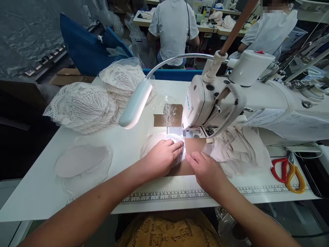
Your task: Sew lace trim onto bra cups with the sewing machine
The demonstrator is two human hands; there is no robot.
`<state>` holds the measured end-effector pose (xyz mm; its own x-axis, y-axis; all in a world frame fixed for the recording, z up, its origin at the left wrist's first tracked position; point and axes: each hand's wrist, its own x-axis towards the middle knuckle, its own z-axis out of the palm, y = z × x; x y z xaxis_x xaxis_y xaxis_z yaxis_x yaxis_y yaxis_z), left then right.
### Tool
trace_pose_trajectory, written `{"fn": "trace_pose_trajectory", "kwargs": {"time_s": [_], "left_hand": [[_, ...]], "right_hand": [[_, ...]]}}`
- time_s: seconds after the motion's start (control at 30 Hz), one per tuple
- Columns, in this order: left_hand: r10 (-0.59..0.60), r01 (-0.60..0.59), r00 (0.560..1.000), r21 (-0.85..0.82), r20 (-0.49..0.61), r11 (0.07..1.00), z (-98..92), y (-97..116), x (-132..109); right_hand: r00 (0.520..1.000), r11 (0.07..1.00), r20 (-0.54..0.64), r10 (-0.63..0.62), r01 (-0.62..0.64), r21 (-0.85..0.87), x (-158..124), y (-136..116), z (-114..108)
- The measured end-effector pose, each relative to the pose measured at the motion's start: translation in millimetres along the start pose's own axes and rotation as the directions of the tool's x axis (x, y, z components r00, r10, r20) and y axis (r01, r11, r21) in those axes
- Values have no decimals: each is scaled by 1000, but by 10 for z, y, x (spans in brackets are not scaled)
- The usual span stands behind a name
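A sheer white lace fabric piece (pixel 177 138) lies under the needle area of a white sewing machine (pixel 196 101). My left hand (pixel 164 154) rests on this piece just in front of the presser foot, fingers stretched out and pressing it flat. To its right, my right hand (pixel 208 169) is closed, with thumb and forefinger pinched at the fabric's near right edge. The other right fingers are curled under. Brown covering (pixel 194 147) shows on the machine bed between the hands and the needle.
Lace piles (pixel 82 106) stand at the back left, near a sheer cup-shaped piece (pixel 79 161). A lamp (pixel 136 103) hangs over the table. Beige fabric strips (pixel 233 147) and red-and-yellow-handled scissors (pixel 289 173) lie right. A ruler strip (pixel 164 197) lines the front edge. Two people sit beyond.
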<state>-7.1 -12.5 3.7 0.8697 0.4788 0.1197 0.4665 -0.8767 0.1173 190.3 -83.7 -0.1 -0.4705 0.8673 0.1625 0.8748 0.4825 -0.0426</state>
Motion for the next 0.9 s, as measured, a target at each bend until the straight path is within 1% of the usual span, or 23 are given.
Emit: {"fn": "trace_pose_trajectory", "kwargs": {"time_s": [0.2,0.3,0.43,0.5,0.6,0.67,0.77,0.9], "left_hand": [[1,-2,1000,-27,-18,1000,8,-62,16],[11,-11,1000,-17,-13,1000,12,-133,39],[29,-29,999,-11,33,1000,13,-259,87],[46,-45,998,-17,51,999,4,-323,107],[66,-64,997,-42,30,997,-24,-381,118],[51,-53,998,-76,-30,996,-43,-375,118],[-5,-10,994,-145,-105,989,-51,-317,126],[-86,70,989,-132,-120,989,-16,-266,162]], "right_hand": [[999,1000,43,23,-23,-2,40,8,-21],[994,998,99,55,-53,-25,114,18,-56],[977,997,199,79,-74,-29,241,41,-118],[969,995,230,96,-93,-23,284,68,-127],[970,995,225,95,-101,12,295,139,-103],[978,993,194,81,-95,64,280,200,-76],[985,982,149,87,-110,152,258,282,-51],[984,957,129,122,-151,248,256,334,-54]]}}
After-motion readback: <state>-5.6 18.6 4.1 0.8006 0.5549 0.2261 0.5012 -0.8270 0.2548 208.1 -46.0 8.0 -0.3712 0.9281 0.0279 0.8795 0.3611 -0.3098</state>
